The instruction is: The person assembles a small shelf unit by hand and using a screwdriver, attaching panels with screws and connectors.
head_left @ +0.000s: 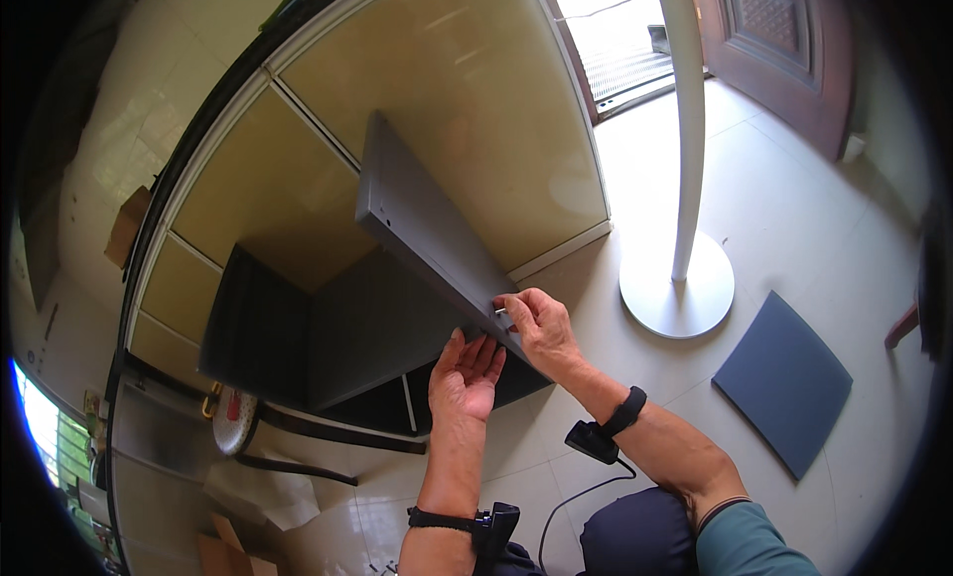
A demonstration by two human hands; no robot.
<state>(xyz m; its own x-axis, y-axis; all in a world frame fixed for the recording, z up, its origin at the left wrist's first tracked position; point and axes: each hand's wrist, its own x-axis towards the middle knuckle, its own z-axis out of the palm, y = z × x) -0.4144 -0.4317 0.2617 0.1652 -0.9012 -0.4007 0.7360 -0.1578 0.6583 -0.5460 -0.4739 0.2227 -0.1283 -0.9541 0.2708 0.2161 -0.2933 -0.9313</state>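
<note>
A dark grey board (422, 223) stands on edge against other dark grey panels, with small holes in its narrow side. Between the thumb and fingers of my right hand (541, 328) is a small, light-coloured pin (501, 311), held against the board's near end. I cannot make out whether it is a screw or a dowel. Just below and left, my left hand (469, 377) is palm up, its fingers apart and slightly bent, the fingertips by the board's lower edge. A dark panel (382, 318) behind the hands joins a side panel (256, 328) on the left.
Yellowish cabinet doors (457, 89) rise behind the boards. At right stands a white pole on a round base (678, 313), and a loose grey board (784, 382) lies on the tiles. A black-legged stool (298, 447) is at left, an open cardboard box (228, 551) below it.
</note>
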